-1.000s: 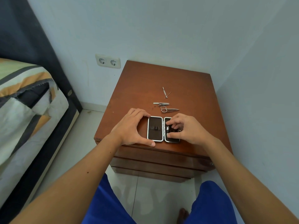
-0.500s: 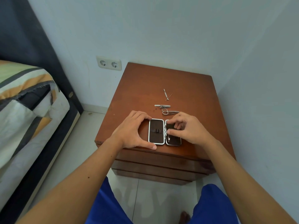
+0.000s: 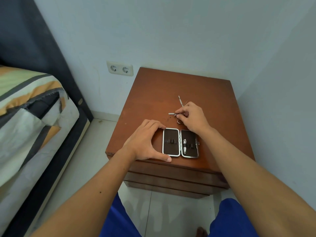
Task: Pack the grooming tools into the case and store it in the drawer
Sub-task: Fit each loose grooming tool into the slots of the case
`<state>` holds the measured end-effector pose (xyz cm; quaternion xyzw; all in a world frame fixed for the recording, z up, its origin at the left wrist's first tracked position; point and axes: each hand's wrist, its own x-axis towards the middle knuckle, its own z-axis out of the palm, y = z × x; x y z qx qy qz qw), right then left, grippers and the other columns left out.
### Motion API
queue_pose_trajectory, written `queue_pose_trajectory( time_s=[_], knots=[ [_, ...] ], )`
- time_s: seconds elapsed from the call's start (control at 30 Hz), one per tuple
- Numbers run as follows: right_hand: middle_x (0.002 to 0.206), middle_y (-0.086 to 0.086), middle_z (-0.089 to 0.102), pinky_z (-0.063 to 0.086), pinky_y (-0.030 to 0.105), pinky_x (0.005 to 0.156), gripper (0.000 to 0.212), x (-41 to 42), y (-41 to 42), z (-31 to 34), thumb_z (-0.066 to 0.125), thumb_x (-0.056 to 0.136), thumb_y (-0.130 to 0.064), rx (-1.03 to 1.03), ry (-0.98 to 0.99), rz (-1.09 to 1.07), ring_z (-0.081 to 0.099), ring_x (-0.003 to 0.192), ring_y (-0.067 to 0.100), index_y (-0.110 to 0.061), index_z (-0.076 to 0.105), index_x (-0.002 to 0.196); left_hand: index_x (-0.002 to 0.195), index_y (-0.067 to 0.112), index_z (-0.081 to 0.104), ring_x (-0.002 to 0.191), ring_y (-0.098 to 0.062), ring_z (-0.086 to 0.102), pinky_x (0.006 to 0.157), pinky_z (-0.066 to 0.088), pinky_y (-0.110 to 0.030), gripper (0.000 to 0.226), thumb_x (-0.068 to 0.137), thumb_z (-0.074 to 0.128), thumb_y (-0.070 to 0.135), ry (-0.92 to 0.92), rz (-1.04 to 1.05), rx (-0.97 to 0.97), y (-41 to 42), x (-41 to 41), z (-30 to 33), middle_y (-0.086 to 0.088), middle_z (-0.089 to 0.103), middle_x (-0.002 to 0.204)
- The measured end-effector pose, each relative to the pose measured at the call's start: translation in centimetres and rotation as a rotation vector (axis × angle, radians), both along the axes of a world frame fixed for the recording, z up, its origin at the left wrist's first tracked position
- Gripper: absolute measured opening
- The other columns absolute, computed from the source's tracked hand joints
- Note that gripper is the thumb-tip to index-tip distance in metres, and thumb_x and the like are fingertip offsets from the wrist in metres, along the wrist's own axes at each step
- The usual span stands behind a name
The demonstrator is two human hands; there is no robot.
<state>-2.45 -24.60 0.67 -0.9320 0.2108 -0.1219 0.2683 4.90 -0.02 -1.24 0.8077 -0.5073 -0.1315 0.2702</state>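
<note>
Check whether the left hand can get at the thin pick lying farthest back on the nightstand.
Probably not directly: the right hand lies across the path to the pick, its fingers on the nail file, while the left hand braces the open case.

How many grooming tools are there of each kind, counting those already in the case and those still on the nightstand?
Nail clippers: 2, one in the case, one under the right hand
Scissors: 1, mostly hidden by the hand
Thin metal picks: 2
Total: 5
</note>
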Motion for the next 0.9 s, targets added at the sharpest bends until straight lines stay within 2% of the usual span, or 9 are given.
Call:
queue_pose_trajectory(
  time_s=[0.17,0.3,0.4,0.5,0.6,0.67,0.77,0.9],
  knots=[
    [0.100,-0.006,0.068,0.053,0.037,0.091,0.008,-0.6,0.2,0.6,0.078,0.092,-0.019,0.009,-0.045,0.005,0.065,0.095,0.017,-0.025,0.078,0.098,0.148,0.033,0.048,0.140,-0.004,0.035,0.121,0.040,-0.037,0.118,0.053,0.081,0.093,0.000,-0.003,-0.001,0.0,0.1,-0.1,0.014,0.046,0.151],
    [0.086,-0.008,0.075,0.051,0.024,0.076,0.011,-1.9,0.2,1.4,0.083,0.087,-0.016,0.262,-0.135,-0.072,0.066,0.075,0.005,-0.021,0.074,0.091,0.148,0.032,0.049,0.139,-0.004,0.035,0.120,0.040,-0.034,0.117,0.053,0.082,0.093,-0.014,-0.007,-0.010,0.0,0.2,-0.1,0.015,0.047,0.149],
    [0.093,0.007,0.079,0.058,0.031,0.081,0.021,-3.3,0.0,2.0,0.090,0.080,-0.012,0.470,-0.181,-0.073,0.069,0.080,0.013,-0.015,0.074,0.093,0.147,0.032,0.049,0.138,-0.003,0.035,0.119,0.039,-0.031,0.117,0.053,0.084,0.091,-0.015,-0.005,-0.020,0.0,0.2,-0.2,0.016,0.047,0.148],
    [0.097,0.008,0.075,0.058,0.027,0.083,0.035,-4.8,0.1,2.6,0.092,0.077,-0.007,0.584,-0.223,-0.017,0.067,0.084,0.014,-0.015,0.074,0.105,0.148,0.032,0.049,0.139,-0.003,0.035,0.118,0.037,-0.030,0.117,0.054,0.084,0.092,-0.021,-0.007,-0.020,0.0,0.2,-0.2,0.016,0.047,0.149],
    [0.093,0.010,0.070,0.057,0.024,0.078,0.039,-6.3,0.2,3.0,0.090,0.080,-0.009,0.592,-0.191,0.043,0.063,0.079,0.012,-0.017,0.076,0.116,0.149,0.032,0.049,0.138,-0.002,0.035,0.117,0.036,-0.028,0.116,0.055,0.085,0.090,-0.024,-0.005,-0.018,0.0,0.2,-0.2,0.016,0.047,0.150],
    [0.093,0.015,0.074,0.057,0.024,0.073,0.030,-7.1,0.3,2.8,0.089,0.081,-0.012,0.605,-0.170,0.053,0.065,0.077,0.013,-0.016,0.079,0.110,0.148,0.032,0.049,0.138,-0.003,0.035,0.116,0.036,-0.028,0.116,0.054,0.085,0.091,-0.033,-0.006,-0.020,0.0,0.2,-0.2,0.016,0.048,0.149],
    [0.084,0.007,0.077,0.055,0.026,0.066,0.023,-8.1,0.5,1.9,0.090,0.080,-0.014,0.611,-0.141,0.013,0.065,0.071,0.011,-0.013,0.081,0.101,0.148,0.033,0.049,0.137,-0.003,0.036,0.115,0.037,-0.029,0.116,0.054,0.084,0.091,-0.031,-0.004,-0.019,0.0,0.1,-0.1,0.016,0.048,0.149],
    [0.084,0.006,0.078,0.059,0.036,0.069,0.023,-9.1,0.4,0.5,0.094,0.077,-0.026,0.518,-0.114,-0.064,0.066,0.070,0.014,-0.022,0.080,0.095,0.148,0.033,0.049,0.137,-0.001,0.035,0.115,0.036,-0.028,0.115,0.055,0.085,0.091,-0.033,-0.001,-0.019,0.1,0.1,-0.1,0.016,0.048,0.149]
  ],
)
